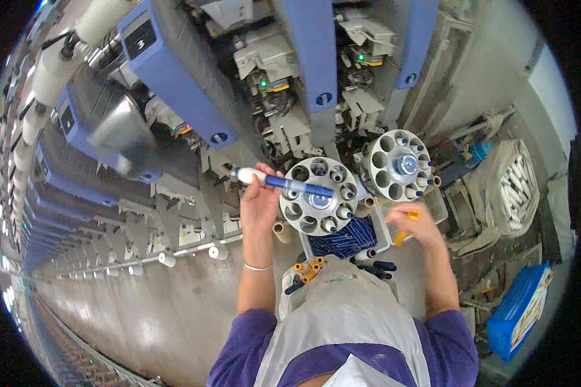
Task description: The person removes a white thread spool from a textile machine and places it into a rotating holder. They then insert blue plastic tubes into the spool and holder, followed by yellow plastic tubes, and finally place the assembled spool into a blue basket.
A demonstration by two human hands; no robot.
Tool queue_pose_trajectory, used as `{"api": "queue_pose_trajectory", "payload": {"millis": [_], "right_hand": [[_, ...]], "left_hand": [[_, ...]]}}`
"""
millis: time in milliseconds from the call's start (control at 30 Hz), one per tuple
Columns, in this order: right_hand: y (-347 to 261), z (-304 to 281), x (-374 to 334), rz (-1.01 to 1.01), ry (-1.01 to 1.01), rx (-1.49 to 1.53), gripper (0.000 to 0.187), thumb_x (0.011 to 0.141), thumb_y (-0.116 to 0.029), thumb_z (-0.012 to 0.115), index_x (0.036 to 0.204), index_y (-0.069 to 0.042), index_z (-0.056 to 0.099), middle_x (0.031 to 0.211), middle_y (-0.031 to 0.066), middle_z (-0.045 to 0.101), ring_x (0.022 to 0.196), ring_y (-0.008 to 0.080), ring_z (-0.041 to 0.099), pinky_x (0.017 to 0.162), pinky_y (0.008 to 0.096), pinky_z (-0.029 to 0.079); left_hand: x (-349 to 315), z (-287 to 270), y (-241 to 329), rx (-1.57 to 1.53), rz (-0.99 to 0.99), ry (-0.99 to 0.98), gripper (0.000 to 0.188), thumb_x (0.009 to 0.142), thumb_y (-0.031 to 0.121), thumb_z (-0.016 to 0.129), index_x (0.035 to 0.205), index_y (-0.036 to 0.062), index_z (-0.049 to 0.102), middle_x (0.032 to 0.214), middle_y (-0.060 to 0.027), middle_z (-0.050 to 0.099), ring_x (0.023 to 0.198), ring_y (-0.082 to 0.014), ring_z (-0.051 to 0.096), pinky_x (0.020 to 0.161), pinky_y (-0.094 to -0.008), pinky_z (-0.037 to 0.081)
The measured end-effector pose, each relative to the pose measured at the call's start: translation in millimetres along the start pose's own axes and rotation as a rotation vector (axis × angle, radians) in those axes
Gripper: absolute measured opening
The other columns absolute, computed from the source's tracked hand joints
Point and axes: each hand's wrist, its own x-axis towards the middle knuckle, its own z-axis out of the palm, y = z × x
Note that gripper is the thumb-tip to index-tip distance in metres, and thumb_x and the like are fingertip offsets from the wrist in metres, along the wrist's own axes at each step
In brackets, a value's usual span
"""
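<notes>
My left hand (259, 201) grips a long blue bobbin tube with white yarn at its left end (279, 182), holding it across a round grey magazine wheel (319, 196) that has several holes, some filled with bobbins. My right hand (414, 221) is closed on an orange tube (405, 229) just right of that wheel, over a white tray of dark blue tubes (348, 237). A second magazine wheel (399, 165) sits to the right, with blue-tipped bobbins in some holes. An apron pouch at my waist holds orange and dark tubes (308, 270).
A winding machine with blue arms (174, 77) and grey units runs away to the left, white yarn packages (58, 71) along its top. A white sack of bobbins (510, 187) and a blue crate (519, 309) stand on the right. The grey floor (142, 316) lies lower left.
</notes>
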Motion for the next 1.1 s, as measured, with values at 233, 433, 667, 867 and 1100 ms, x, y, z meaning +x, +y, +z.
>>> {"api": "queue_pose_trajectory", "payload": {"millis": [233,433,667,867,1100], "right_hand": [[-4,-64,-83,0.163,0.41,-0.183,0.02,0.089,-0.02,0.062,0.08,-0.003,0.069,0.066,-0.0054,0.054,0.056,0.0027,0.042,0.05,0.0213,0.03],[1,-94,-130,0.247,0.685,-0.161,0.025,0.092,-0.026,0.059,0.081,-0.005,0.065,0.064,-0.0067,0.048,0.054,0.0027,0.037,0.049,0.0215,0.027],[19,-135,-170,0.241,0.831,-0.437,0.024,0.092,-0.027,0.062,0.085,-0.004,0.066,0.065,-0.0063,0.048,0.054,0.0021,0.038,0.048,0.0208,0.027],[51,-189,-178,0.289,0.909,-0.254,0.022,0.091,-0.025,0.063,0.09,-0.004,0.066,0.064,-0.0064,0.048,0.052,0.0036,0.04,0.047,0.0212,0.029],[52,-122,-56,0.139,0.805,-0.516,0.021,0.09,-0.01,0.061,0.109,-0.002,0.067,0.099,0.0053,0.07,0.089,0.0157,0.064,0.08,0.0279,0.048]], "left_hand": [[11,-19,-38,-0.219,-0.06,0.177,0.035,0.095,0.021,0.057,0.117,-0.0039,0.047,0.112,-0.0133,0.057,0.106,-0.0237,0.059,0.106,-0.0454,0.041],[24,-15,-48,-0.172,-0.08,0.064,0.033,0.095,0.022,0.056,0.115,-0.0042,0.051,0.109,-0.0125,0.059,0.103,-0.0234,0.06,0.098,-0.0448,0.045],[34,-5,-48,-0.135,-0.101,-0.008,0.029,0.095,0.024,0.056,0.116,0.0032,0.054,0.11,-0.0073,0.06,0.096,-0.0208,0.058,0.089,-0.0397,0.047],[31,6,-56,-0.129,-0.194,-0.046,0.031,0.099,0.03,0.048,0.113,0.0024,0.052,0.104,-0.0096,0.058,0.089,-0.0209,0.056,0.079,-0.0371,0.047],[19,17,-76,-0.076,-0.389,-0.037,0.033,0.098,0.031,0.05,0.113,0.001,0.052,0.106,-0.0105,0.057,0.089,-0.0212,0.056,0.081,-0.0379,0.047]]}}
